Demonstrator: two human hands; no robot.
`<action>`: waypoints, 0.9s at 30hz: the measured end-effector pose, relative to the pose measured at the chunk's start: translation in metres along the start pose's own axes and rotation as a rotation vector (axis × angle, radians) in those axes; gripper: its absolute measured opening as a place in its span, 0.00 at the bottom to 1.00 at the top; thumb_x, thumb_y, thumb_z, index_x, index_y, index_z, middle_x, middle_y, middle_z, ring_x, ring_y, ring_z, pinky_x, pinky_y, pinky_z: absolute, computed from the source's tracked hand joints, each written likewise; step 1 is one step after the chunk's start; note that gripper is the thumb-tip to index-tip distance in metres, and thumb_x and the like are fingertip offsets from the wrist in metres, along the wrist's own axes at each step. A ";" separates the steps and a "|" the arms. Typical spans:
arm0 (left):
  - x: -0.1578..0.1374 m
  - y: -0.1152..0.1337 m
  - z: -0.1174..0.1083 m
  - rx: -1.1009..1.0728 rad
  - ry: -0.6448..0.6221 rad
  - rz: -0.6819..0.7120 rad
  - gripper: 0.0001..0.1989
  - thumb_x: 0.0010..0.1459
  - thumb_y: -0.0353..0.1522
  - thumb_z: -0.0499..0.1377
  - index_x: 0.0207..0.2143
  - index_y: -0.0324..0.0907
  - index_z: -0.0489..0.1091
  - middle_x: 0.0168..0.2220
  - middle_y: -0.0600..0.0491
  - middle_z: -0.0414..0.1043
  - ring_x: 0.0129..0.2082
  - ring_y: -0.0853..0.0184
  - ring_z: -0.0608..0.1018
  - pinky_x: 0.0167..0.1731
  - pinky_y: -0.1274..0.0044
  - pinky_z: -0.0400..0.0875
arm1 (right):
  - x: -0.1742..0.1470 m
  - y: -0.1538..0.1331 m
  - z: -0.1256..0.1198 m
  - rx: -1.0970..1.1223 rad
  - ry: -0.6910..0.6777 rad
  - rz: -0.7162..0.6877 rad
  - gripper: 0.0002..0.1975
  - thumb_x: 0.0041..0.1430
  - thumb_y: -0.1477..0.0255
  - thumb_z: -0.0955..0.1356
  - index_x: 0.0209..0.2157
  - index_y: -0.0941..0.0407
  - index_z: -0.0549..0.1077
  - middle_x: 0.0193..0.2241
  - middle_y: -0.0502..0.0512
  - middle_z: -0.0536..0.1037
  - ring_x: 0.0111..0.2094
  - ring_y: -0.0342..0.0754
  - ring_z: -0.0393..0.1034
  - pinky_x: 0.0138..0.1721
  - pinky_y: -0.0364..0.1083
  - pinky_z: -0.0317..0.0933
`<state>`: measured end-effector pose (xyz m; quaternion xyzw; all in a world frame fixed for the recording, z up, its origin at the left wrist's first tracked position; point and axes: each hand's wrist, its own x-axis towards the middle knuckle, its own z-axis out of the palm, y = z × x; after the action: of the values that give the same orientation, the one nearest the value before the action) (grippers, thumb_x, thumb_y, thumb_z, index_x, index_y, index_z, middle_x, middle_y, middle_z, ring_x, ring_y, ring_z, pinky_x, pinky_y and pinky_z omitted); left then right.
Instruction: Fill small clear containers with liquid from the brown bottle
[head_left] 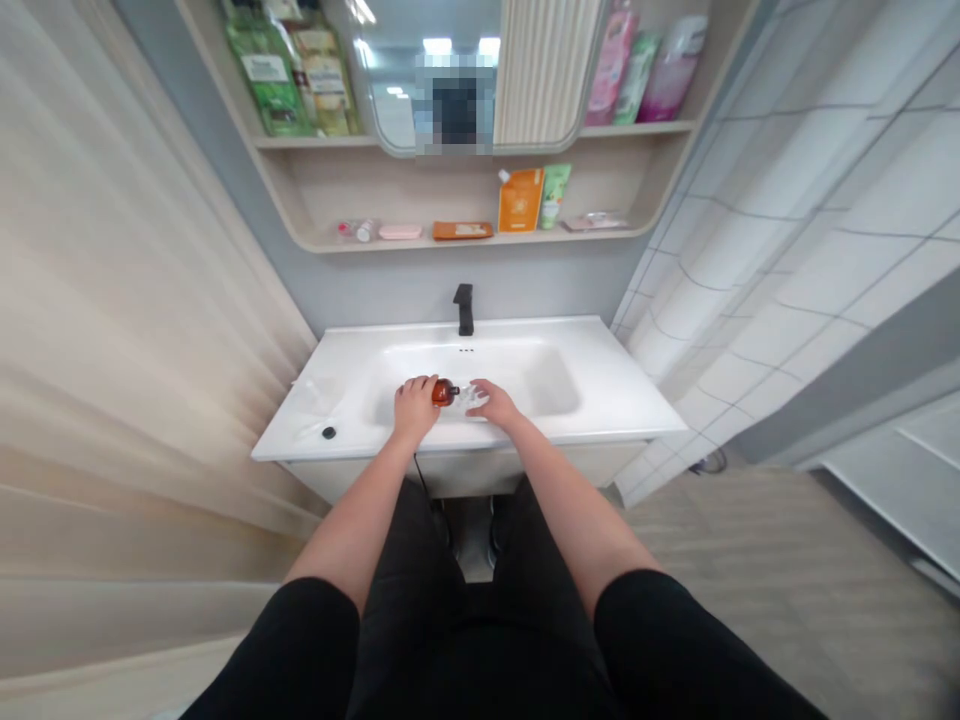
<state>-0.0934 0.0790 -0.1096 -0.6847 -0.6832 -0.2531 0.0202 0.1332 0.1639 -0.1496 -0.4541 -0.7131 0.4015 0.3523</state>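
My left hand (pixel 415 408) is wrapped round a brown bottle (pixel 443 393), tipped on its side with its dark neck toward the right. Facing that neck, my right hand (pixel 495 403) grips a small clear cup (pixel 473 397), which looks like glass or plastic. Bottle neck and cup rim are very close; whether they touch I cannot tell, nor can I see any liquid between them. Both hands are over the front part of the white sink basin (pixel 559 380). On the counter's left side lies a small black cap (pixel 328 433).
A black faucet (pixel 465 310) stands behind the basin. Near the counter's left end is a faint clear object (pixel 322 397). Above hangs a shelf (pixel 300 205) with several bottles, an orange pouch (pixel 520 200) and a green tube (pixel 554 196). A beige curtain (pixel 135 300) hangs at the left.
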 end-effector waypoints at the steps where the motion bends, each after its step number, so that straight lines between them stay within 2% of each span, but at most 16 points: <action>1: 0.000 0.000 0.000 -0.006 0.003 0.003 0.34 0.60 0.26 0.63 0.69 0.47 0.71 0.63 0.38 0.75 0.65 0.42 0.71 0.65 0.56 0.62 | 0.000 0.001 0.000 -0.004 0.001 0.001 0.42 0.36 0.74 0.86 0.57 0.49 0.79 0.48 0.53 0.84 0.48 0.56 0.79 0.57 0.56 0.72; 13: -0.002 0.001 -0.001 0.144 0.039 0.044 0.31 0.64 0.28 0.60 0.70 0.47 0.71 0.65 0.40 0.75 0.64 0.46 0.72 0.66 0.56 0.62 | 0.000 0.003 0.001 -0.036 -0.007 -0.020 0.43 0.38 0.73 0.86 0.59 0.49 0.79 0.48 0.53 0.84 0.48 0.54 0.79 0.57 0.54 0.72; 27: -0.002 0.001 -0.002 0.158 0.073 0.078 0.32 0.63 0.27 0.60 0.69 0.46 0.71 0.63 0.40 0.76 0.63 0.45 0.73 0.64 0.55 0.63 | 0.005 0.011 0.003 -0.026 -0.015 -0.020 0.43 0.37 0.73 0.86 0.59 0.49 0.79 0.49 0.53 0.84 0.48 0.55 0.79 0.57 0.55 0.72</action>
<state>-0.0928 0.0768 -0.1084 -0.6973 -0.6728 -0.2219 0.1089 0.1333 0.1707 -0.1602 -0.4485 -0.7253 0.3919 0.3452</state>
